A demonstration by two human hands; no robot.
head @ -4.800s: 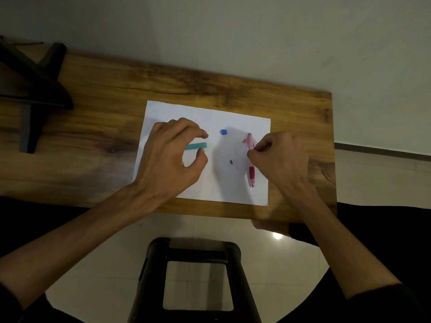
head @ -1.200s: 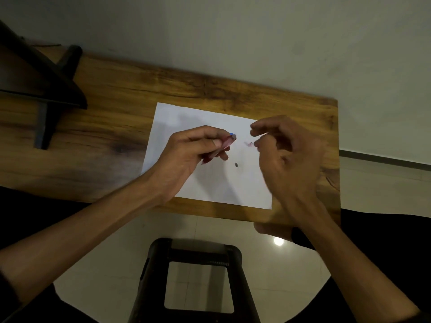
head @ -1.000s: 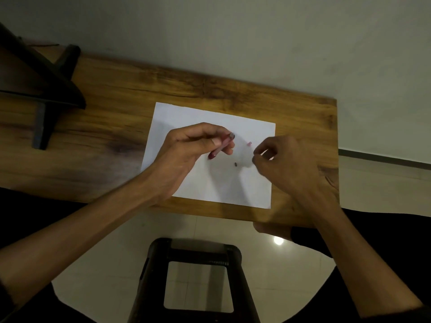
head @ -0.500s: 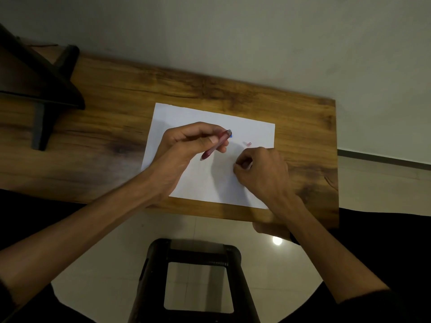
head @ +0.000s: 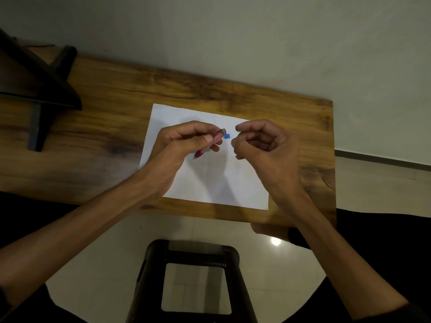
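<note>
Over the paper [head: 245, 187], in the head view, the left hand [head: 182, 145] pinches the pen [head: 219, 135], wrist low, the pen's top tilted toward 2 o'clock. At the pen's 3 o'clock the right hand [head: 263, 145] hovers, fingers curled; whether they pinch anything, I cannot tell.

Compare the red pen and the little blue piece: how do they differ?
The red pen is long and slim; the blue piece is small and squarish. The pen is gripped in the left hand, tilted above the paper; the blue piece lies loose on it, untouched. Both are close together over the paper.
</note>
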